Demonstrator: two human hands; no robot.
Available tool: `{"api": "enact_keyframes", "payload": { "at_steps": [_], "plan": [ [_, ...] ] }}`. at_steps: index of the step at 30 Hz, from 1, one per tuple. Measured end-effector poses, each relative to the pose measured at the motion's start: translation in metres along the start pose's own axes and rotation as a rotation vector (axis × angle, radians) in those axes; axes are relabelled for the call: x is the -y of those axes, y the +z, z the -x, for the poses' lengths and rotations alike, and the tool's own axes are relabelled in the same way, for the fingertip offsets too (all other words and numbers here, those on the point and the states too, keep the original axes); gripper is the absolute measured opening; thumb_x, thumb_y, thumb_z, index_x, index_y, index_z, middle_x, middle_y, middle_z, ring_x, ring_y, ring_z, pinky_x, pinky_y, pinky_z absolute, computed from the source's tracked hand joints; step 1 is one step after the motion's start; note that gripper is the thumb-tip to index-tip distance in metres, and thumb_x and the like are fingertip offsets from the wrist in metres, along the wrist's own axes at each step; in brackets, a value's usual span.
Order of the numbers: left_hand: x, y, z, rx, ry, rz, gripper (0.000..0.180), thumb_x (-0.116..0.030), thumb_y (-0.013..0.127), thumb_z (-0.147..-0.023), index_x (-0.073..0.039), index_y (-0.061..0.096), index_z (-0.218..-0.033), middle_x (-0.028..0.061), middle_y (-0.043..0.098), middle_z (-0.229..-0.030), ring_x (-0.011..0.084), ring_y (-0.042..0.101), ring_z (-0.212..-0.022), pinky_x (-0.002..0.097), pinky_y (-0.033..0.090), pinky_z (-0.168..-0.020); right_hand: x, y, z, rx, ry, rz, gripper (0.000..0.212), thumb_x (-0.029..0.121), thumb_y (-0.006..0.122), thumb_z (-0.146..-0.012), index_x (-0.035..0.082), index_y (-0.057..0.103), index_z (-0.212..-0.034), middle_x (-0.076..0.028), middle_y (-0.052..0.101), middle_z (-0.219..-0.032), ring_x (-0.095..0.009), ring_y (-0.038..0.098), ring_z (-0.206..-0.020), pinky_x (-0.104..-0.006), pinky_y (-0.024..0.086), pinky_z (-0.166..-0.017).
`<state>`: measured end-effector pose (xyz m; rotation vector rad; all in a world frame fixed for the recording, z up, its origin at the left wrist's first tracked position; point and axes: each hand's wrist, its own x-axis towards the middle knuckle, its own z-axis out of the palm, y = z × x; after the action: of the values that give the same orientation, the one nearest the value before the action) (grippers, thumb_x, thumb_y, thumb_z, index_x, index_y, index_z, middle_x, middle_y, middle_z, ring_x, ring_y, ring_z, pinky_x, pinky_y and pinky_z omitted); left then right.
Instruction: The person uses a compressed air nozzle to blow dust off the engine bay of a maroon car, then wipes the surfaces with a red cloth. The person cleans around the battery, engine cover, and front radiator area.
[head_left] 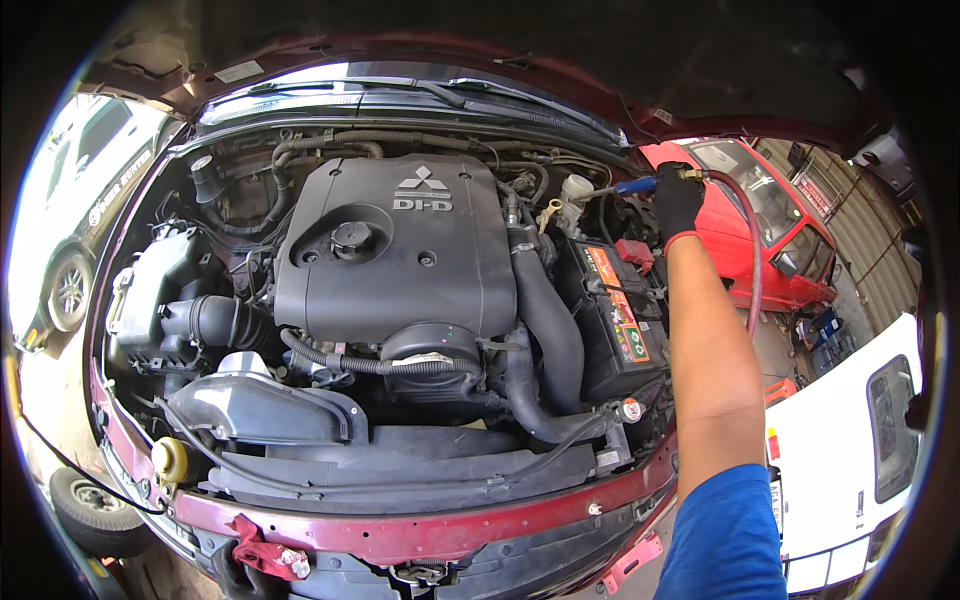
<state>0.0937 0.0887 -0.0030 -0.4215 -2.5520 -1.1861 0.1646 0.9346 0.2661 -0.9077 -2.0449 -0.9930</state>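
Observation:
My right hand [679, 205], in a black glove, reaches over the far right of the engine bay, closed around a blue air blow gun [636, 186]. The gun's thin metal nozzle points left toward a whitish fluid reservoir [577, 188]; whether it touches is too small to tell. From the gun's back end a red air hose [754, 250] curves down behind my forearm. Below the reservoir sits a black car battery [597, 330] with a red terminal cover [634, 254]. My left hand is out of view.
A dark plastic engine cover [400, 275] fills the middle of the bay. At left is the black air filter housing [165, 285]. A red rag [262, 550] lies on the front edge. The raised hood [480, 40] hangs overhead. A red car [740, 230] and white vehicles stand around.

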Motion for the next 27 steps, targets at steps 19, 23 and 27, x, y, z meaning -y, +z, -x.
{"api": "enact_keyframes", "payload": {
  "at_steps": [19, 23, 27],
  "plan": [
    [0.003, 0.003, -0.001, -0.047, 0.087, -0.049, 0.036, -0.033, 0.056, -0.095, 0.001, 0.062, -0.103, 0.0167, 0.063, -0.098, 0.0373, 0.058, -0.095, 0.0472, 0.044, -0.089, -0.007, -0.002, 0.043, -0.124, 0.049, -0.169, 0.012, 0.017, 0.058, -0.093, 0.016, 0.066, -0.101, -0.015, 0.071, -0.08, -0.037, 0.071, -0.076, -0.0527, 0.052, -0.062],
    [-0.005, -0.001, -0.002, -0.019, 0.111, -0.028, 0.044, -0.037, 0.059, -0.098, 0.004, 0.066, -0.111, 0.0197, 0.067, -0.104, 0.0363, 0.063, -0.095, 0.0484, 0.05, -0.086, -0.028, -0.007, 0.054, -0.07, 0.097, -0.115, 0.013, 0.016, 0.061, -0.09, 0.015, 0.066, -0.102, -0.015, 0.071, -0.081, -0.037, 0.071, -0.076, -0.0519, 0.052, -0.061],
    [-0.01, 0.002, -0.003, -0.015, 0.108, 0.069, 0.059, -0.052, 0.056, -0.102, 0.004, 0.068, -0.115, 0.018, 0.07, -0.107, 0.0301, 0.066, -0.094, 0.0445, 0.054, -0.086, -0.038, -0.002, 0.059, 0.138, 0.227, -0.122, 0.022, 0.024, 0.053, -0.098, 0.018, 0.071, -0.111, -0.014, 0.073, -0.094, -0.035, 0.07, -0.088, -0.0475, 0.053, -0.079]
  ]
}}
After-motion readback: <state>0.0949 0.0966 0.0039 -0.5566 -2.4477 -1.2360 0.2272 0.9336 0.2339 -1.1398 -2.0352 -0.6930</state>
